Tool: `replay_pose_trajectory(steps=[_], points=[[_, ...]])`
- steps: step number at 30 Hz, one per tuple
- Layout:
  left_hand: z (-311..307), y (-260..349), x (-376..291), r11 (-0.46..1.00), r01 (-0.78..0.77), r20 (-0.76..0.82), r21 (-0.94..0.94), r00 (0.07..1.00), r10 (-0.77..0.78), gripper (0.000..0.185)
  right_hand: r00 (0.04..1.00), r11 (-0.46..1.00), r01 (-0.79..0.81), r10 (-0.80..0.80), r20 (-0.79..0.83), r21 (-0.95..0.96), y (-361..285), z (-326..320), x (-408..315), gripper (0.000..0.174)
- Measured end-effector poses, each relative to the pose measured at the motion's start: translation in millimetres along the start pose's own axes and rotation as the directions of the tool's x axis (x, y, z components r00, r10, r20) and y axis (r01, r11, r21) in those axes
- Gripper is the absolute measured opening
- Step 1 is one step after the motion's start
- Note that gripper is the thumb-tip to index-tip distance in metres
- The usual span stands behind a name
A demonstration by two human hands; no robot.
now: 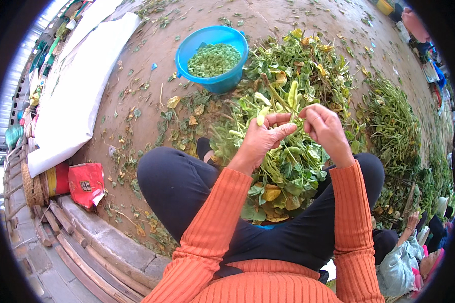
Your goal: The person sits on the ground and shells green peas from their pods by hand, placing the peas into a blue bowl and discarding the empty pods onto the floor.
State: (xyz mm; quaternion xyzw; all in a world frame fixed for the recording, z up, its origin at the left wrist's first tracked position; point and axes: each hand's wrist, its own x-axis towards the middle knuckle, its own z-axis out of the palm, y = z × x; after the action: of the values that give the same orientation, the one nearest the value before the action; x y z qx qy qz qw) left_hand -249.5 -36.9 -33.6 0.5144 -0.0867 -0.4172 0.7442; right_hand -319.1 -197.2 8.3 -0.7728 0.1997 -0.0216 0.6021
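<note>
In the head view my left hand (263, 136) holds a pale green bean pod (262, 116) by its fingers, above a heap of leafy bean plants (288, 159) between my knees. Close by, my right hand (324, 125) has its thumb and fingertips pinched at a plant stem (275, 91), just right of my left fingertips. Plump pods (293, 94) hang on that stem. The exact grip point is partly hidden by the fingers. Beyond my hands stands a blue plastic basin (222, 86), part filled with green beans (214, 60).
More bean plants (392, 125) lie in a pile to the right. A white sheet (76, 83), a red bag (85, 185) and wooden poles (83, 265) are at left beside a concrete ledge (110, 242). Another person's arm (407, 227) shows at lower right.
</note>
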Motion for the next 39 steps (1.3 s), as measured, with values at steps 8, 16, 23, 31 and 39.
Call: replay_pose_trajectory(steps=[8, 16, 23, 31, 39], points=[[-7, -8, 7, 0.959, -0.215, -0.012, 0.183, 0.975, 0.221, 0.035, 0.988, 0.994, 0.063, -0.05, 0.143, -0.084, 1, 9, -4, 0.019], [0, -5, 4, 0.809, -0.292, -0.015, 0.51, 0.937, 0.348, 0.032, 0.97, 0.992, -0.106, 0.088, 0.229, 0.069, -3, 6, -5, 0.016], [2, -1, 0, 0.721, -0.309, -0.005, 0.62, 0.918, 0.397, 0.032, 0.96, 0.981, -0.159, 0.127, 0.248, 0.11, -7, 7, -5, 0.017], [2, 0, -1, 0.715, -0.299, 0.005, 0.632, 0.924, 0.382, 0.031, 0.963, 0.993, -0.12, 0.115, 0.243, 0.008, -5, 7, -4, 0.018], [-1, -6, 2, 0.746, -0.323, 0.009, 0.583, 0.92, 0.391, 0.029, 0.974, 0.944, 0.172, -0.119, 0.195, -0.283, 4, 9, -4, 0.016]])
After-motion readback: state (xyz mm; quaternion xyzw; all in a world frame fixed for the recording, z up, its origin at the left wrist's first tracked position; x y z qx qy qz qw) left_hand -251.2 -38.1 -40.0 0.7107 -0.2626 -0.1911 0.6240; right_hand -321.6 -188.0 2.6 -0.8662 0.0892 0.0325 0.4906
